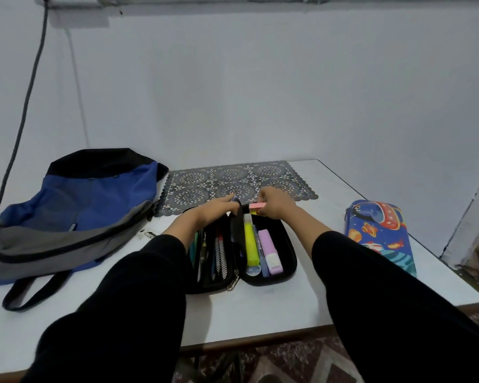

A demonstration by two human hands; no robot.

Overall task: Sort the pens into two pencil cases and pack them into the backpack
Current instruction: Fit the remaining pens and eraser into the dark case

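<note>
Leaning over the white desk (pixel 343 286), a person in black sleeves works at a black pencil case (pixel 288 261) that lies open flat near the middle of the surface. The left hand (pixel 213 210) rests on the far end of the case, its fingers reaching the top of the black divider; I cannot tell whether they grip it. The right hand (pixel 274 207) is at the far end of the case's right half, fingers curled, pinching a small pink piece (pixel 257 206).

In the right half lie a yellow highlighter (pixel 251 244) and a purple highlighter (pixel 271 252) side by side. Several pens (pixel 219 252) sit in the left half.

A second pencil case (pixel 379 236), blue with bright space pictures, lies shut near the right edge of the desk, well apart from the black one. The backpack (pixel 80 211), blue, grey and black, lies slumped on the left side, one strap trailing toward the near edge.

A dark lace-patterned mat (pixel 233 178) lies flat at the far side, just beyond the hands. Behind the desk stands a plain pale wall (pixel 260 92), and a dark cable (pixel 28 106) hangs down it on the left. Below the near edge the floor shows a patterned carpet (pixel 288 360).
</note>
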